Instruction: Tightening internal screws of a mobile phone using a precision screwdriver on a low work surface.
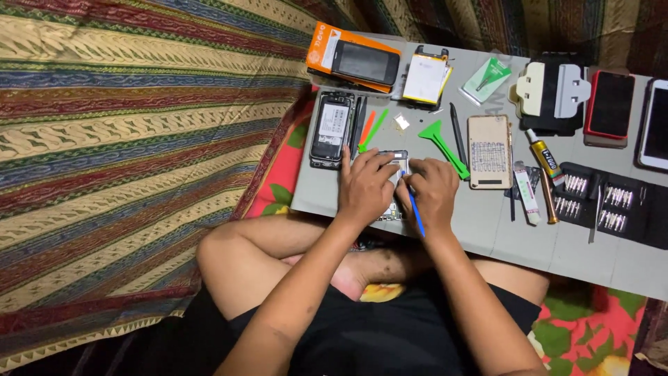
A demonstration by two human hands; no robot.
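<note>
Beyond the hands, at the far edge of the grey surface (487, 230), lay an orange box (327, 49) with a dark phone on it. The left hand (367, 186) pressed flat on an opened phone (395, 182), its long axis running away from the person. The right hand (433, 195) gripped a blue tool (416, 212), its tip pointing towards the phone.
</note>
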